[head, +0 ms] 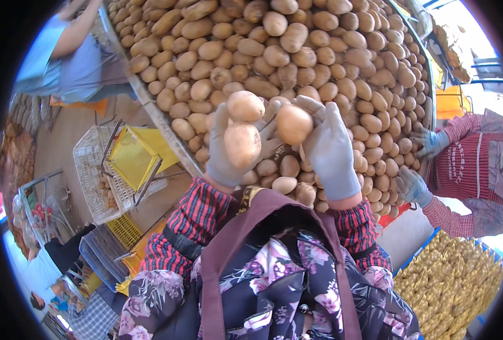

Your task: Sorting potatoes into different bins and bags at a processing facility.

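Note:
My left hand [222, 163], in a pale grey work glove, cradles two potatoes above the heap. The lower potato [242, 145] lies in the palm and the upper potato [246, 106] rests against the fingers. Facing it, my right hand [333, 155], gloved alike, has a round reddish-brown potato [294, 124] at its fingers. Part of another potato shows under the right palm. Beneath both hands spreads a large heap of loose potatoes [260, 87] on a metal-edged sorting table [151, 108].
At left, a yellow bag on a frame [136, 156] stands over a white plastic crate [91, 170]. A co-worker's gloved hands [423, 142] touch the heap at right; another person [77, 63] stands upper left. Filled yellow mesh bags [451, 284] sit lower right.

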Motion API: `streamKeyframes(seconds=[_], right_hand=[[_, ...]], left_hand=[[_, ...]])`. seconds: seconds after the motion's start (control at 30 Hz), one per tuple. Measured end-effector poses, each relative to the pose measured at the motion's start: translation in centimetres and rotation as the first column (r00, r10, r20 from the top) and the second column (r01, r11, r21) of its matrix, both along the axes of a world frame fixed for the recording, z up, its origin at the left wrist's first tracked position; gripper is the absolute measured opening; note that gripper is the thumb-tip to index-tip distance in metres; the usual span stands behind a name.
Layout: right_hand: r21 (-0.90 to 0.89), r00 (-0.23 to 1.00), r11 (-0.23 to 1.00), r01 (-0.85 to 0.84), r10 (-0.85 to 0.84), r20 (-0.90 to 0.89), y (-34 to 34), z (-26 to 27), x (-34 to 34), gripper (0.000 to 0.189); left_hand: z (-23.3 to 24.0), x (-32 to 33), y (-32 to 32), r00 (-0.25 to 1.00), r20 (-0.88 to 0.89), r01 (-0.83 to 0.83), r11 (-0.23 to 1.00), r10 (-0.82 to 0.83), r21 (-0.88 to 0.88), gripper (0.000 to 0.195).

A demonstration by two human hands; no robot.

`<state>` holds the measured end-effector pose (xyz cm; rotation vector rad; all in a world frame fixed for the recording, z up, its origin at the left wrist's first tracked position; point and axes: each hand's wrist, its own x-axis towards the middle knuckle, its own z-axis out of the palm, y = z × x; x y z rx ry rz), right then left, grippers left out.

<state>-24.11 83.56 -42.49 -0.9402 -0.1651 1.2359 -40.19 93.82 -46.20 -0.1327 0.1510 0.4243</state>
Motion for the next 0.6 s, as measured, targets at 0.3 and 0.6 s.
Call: streamKeyframes(seconds=[0.3, 0.6], right_hand=[[0.213, 0.998, 0.977, 0.01, -0.022, 0.052, -0.8, -1.8, 0.5, 0.052], [-0.055, 0.971, 0.992, 0.113, -0.098, 0.216, -6.6, -4.3, -0.1, 0.037]], left_hand=[[-0.1, -9.2, 2.5, 0.934, -0.122, -0.34, 0.94, 0.336, -0.014, 0.054], [-4.2, -19.8, 6.2, 0.788, -0.234, -0.595, 0.802, 0.57, -0.051, 0.041]])
